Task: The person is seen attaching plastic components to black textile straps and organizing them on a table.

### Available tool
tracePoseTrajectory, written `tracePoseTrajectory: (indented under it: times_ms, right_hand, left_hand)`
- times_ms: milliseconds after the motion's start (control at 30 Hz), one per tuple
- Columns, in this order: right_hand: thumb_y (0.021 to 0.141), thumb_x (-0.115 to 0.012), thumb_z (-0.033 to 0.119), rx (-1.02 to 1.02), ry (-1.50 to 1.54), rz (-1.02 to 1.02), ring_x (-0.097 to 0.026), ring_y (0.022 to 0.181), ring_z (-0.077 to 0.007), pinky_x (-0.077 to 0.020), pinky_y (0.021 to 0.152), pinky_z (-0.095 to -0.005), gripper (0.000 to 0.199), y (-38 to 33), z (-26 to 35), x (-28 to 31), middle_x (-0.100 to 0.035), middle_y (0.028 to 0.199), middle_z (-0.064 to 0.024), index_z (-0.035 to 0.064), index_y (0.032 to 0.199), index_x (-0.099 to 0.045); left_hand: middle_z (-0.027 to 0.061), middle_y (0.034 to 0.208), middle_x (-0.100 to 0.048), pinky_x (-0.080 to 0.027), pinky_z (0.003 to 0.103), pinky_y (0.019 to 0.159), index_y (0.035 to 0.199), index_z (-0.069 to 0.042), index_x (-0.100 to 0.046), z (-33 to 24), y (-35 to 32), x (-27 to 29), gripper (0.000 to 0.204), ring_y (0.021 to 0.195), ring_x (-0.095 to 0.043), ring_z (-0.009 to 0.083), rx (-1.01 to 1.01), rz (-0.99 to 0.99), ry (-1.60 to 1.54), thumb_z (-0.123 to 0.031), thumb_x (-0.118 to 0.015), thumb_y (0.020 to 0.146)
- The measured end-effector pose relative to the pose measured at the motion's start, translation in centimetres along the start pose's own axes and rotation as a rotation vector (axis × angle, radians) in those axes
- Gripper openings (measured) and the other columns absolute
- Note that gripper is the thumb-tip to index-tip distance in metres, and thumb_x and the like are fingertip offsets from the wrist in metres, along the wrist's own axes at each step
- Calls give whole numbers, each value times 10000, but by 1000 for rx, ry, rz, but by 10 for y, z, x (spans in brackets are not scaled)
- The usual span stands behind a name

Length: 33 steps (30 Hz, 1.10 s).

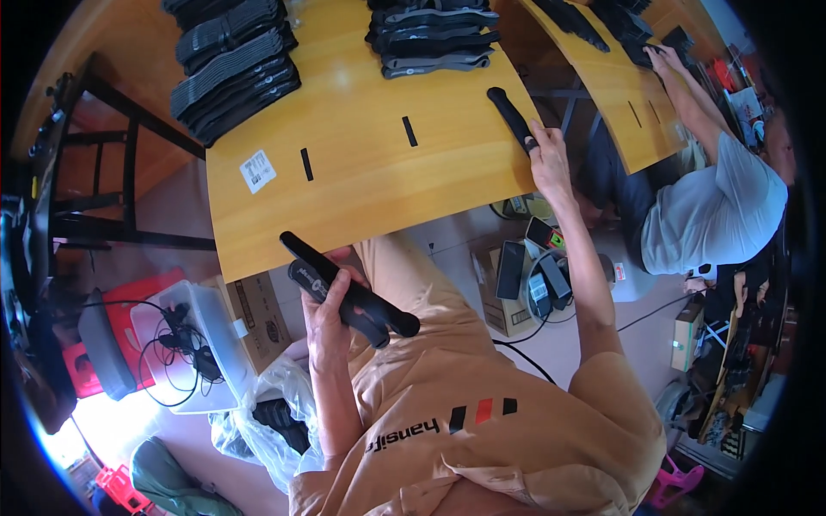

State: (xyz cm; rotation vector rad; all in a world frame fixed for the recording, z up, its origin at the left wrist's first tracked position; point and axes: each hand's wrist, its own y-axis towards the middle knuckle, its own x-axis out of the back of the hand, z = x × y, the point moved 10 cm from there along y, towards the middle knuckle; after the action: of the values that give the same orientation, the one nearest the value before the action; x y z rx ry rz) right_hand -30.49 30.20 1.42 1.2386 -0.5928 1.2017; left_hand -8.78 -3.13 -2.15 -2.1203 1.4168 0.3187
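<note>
My left hand (329, 303) is closed round a couple of long, flat black straps (307, 255) with rounded ends. They are held together in front of my lap, below the near table edge, and one carries a pale printed mark. My right hand (549, 162) reaches to the table's right edge. Its fingers pinch the near end of another black strap (508, 110), which lies slantwise on the tabletop. Part of the left hand's fingers is hidden behind the straps.
On the yellow wooden table (361, 181) are a left stack of black straps (237, 82), another stack (437, 41), two short black strips and a white label (257, 171). To the right, a person (710, 202) works at a second table. Below stand a clear bin (194, 361) with cables and a plastic bag (288, 387).
</note>
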Motion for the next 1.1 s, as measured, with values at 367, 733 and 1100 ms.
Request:
tracePoseTrajectory:
  times_ms: [367, 733, 1100]
  right_hand:
    - [740, -543, -55, 268, 866, 683, -505, 1032, -317, -434, 865, -365, 689, -123, 219, 21, -454, 1162, -175, 53, 1366, -276]
    - [761, -551, -15, 95, 82, 82, -541, 714, -340, -452, 624, -435, 490, -43, 89, 31, -480, 841, -176, 32, 1239, -451]
    - [732, -605, 16, 220, -113, -4, -479, 939, -315, -428, 782, -399, 435, -42, 110, 39, -478, 1055, -158, 10, 1160, -529]
  left_hand:
    - [9, 853, -588, -451, 210, 555, 1157, -13, -525, 17, 9, -63, 346, 714, -547, 76, 46, 117, -48, -152, -610, 852]
    - [4, 703, -506, -367, 184, 490, 1082, -16, -521, 11, 7, -3, 277, 579, -455, 70, 77, -33, -172, -107, -609, 835]
    - [51, 1016, -487, -447, 334, 696, 1154, -30, -449, 19, 2, -6, 321, 843, -507, 169, 104, 55, -413, -213, -441, 890]
